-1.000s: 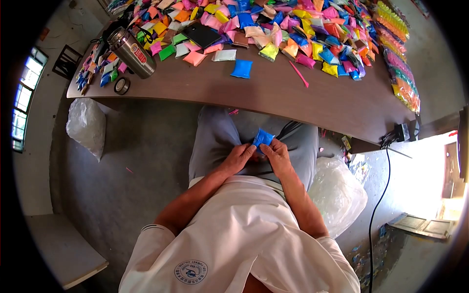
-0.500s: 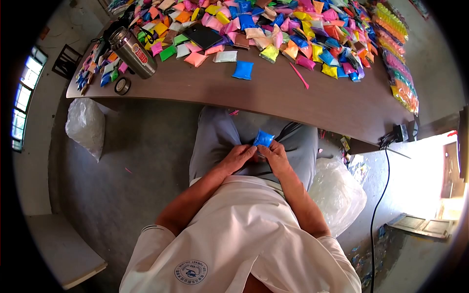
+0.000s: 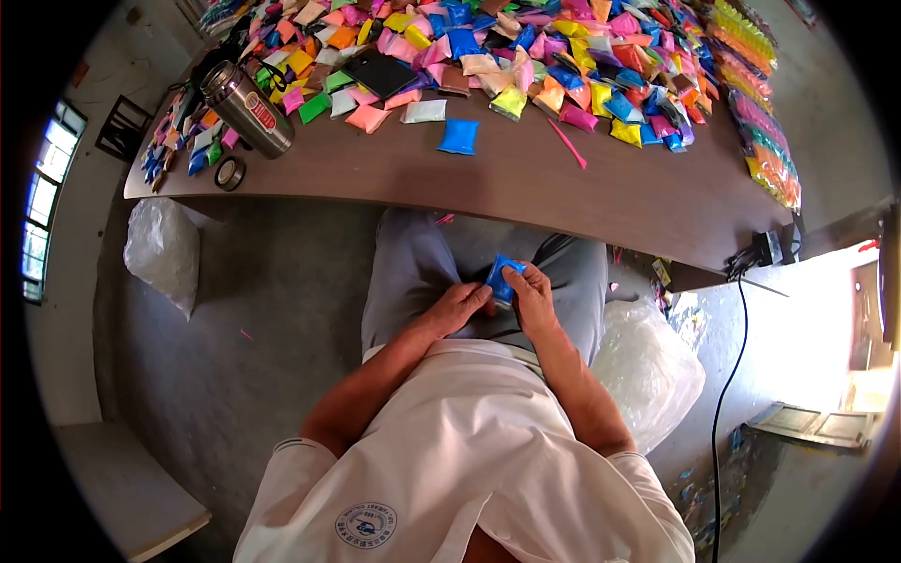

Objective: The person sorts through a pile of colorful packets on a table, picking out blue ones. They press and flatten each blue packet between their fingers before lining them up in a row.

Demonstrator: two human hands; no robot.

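Over the lap, we see the right hand (image 3: 533,296) pinching a blue packet (image 3: 500,281); the left hand (image 3: 460,308), part-curled, sits by its lower corner, whether gripping we cannot tell. We judge a one-sided pinch could let it slip; squeezing too hard could split the film. Ahead: brown table (image 3: 375,178), heaped with coloured packets (image 3: 479,64), steel bottle (image 3: 246,111) at left. Concrete floor (image 3: 263,291), barred window (image 3: 45,188) left.
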